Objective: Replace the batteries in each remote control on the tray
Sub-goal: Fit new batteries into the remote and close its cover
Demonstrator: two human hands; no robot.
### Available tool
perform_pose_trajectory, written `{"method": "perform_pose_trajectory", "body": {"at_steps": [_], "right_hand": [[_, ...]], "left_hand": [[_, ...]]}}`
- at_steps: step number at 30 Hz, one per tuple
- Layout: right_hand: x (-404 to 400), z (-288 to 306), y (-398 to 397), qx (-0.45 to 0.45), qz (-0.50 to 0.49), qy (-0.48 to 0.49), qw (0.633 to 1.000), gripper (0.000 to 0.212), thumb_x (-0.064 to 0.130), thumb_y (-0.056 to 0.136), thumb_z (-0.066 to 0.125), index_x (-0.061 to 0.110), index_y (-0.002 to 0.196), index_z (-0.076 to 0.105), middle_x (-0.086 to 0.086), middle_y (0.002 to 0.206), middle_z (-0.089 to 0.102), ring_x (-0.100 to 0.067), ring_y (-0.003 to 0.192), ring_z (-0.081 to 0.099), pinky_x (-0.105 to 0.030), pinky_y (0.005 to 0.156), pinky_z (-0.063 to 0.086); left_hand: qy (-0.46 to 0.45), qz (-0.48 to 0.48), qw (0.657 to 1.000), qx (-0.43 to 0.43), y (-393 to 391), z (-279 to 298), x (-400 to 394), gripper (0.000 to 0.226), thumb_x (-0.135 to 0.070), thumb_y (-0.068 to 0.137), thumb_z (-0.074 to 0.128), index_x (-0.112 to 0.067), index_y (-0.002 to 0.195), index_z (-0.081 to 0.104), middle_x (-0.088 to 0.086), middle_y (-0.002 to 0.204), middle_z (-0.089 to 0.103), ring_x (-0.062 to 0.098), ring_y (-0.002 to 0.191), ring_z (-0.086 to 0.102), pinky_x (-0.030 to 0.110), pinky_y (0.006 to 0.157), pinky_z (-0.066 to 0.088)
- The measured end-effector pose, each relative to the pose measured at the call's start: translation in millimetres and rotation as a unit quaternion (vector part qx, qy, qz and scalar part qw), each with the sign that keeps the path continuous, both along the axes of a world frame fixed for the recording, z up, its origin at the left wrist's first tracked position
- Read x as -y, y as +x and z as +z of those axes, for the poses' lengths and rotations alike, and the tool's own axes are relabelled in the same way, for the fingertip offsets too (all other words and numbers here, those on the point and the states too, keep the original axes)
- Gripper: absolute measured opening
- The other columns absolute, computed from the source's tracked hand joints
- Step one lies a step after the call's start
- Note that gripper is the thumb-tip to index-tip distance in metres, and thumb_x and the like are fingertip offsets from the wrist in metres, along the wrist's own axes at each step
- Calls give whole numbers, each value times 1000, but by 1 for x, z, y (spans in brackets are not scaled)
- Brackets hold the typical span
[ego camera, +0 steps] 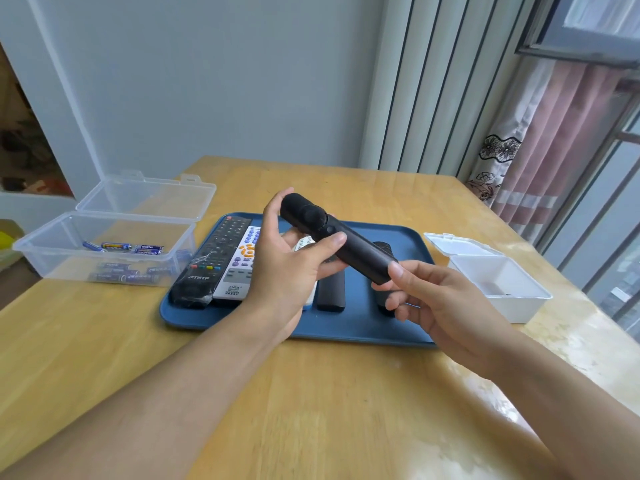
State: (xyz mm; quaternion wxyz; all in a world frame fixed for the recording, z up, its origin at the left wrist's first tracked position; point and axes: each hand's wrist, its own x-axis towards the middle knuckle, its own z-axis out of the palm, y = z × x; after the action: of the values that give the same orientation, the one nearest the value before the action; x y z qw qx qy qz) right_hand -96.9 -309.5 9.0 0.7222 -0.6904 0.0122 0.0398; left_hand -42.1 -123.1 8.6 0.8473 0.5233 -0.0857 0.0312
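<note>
nearest, two bare forearms reaching in over a pale wooden table point(329, 393). just beyond, the right hand point(436, 299), fingers curled, thumb and fingertips pinching the near end of a slim black rounded remote control point(337, 239). further in, the left hand point(291, 258) gripping the same remote around its middle, thumb laid across the top near a small button, fingers wrapped behind the far end. held in the air above a dark blue plastic tray point(346, 327), tilted, far end higher and to the left, button face up.

on the tray beneath the hands: a long black button remote in clear plastic wrap point(211, 261) at the left edge, a white remote with blue and orange buttons point(239, 265) touching it on the right, a plain black slim remote point(330, 292) partly hidden by the left hand, another dark remote point(382, 247) mostly hidden behind the held one and the right hand.

left of the tray, a clear plastic box with its hinged lid open point(104, 244), holding blue-labelled batteries point(131, 249). right of the tray, a small white plastic box with lid flipped back point(498, 278), something small and dark inside, too little to tell.

farther back, a grey wall point(225, 81), a pink curtain point(554, 150) and a window frame at the right.
</note>
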Motion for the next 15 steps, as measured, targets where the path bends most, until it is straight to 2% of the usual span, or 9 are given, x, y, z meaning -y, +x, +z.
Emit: {"method": "perform_pose_trajectory", "body": {"at_steps": [2,5,9,12,15], "right_hand": [[1,0,0,-4,15,25,1000,39,35,81,69,5,104,75,-9,98,74,-13,72,59,-20,67,54],[1,1,0,-8,24,48,999,37,35,78,70,8,103,78,-11,102,74,-13,74,63,-19,69,55],[1,2,-1,-5,9,52,999,34,37,72,73,11,93,81,-9,95,74,-12,73,64,-18,68,56],[-1,2,-2,-3,-10,55,998,31,33,77,73,8,94,79,-11,93,74,-15,75,67,-19,70,57],[-1,4,-1,34,-105,98,989,21,22,80,74,5,92,74,-12,78,72,-20,77,73,-19,69,58]], "left_hand": [[-9,-10,1000,3,0,1,-1,78,15,84,70,-30,142,44,18,115,71,17,98,73,38,72,62],[-15,-22,1000,7,1,2,-1,76,15,85,69,-28,142,43,17,112,71,17,98,73,40,73,62],[-21,-32,999,6,-1,1,0,74,13,87,67,-27,143,43,14,107,72,18,100,72,43,75,62],[-18,-28,999,4,0,0,0,72,12,87,68,-27,143,44,15,109,71,19,102,72,44,79,62],[33,6,999,5,7,-1,-3,56,1,94,66,-25,141,50,7,116,71,14,101,71,36,89,60]]}}
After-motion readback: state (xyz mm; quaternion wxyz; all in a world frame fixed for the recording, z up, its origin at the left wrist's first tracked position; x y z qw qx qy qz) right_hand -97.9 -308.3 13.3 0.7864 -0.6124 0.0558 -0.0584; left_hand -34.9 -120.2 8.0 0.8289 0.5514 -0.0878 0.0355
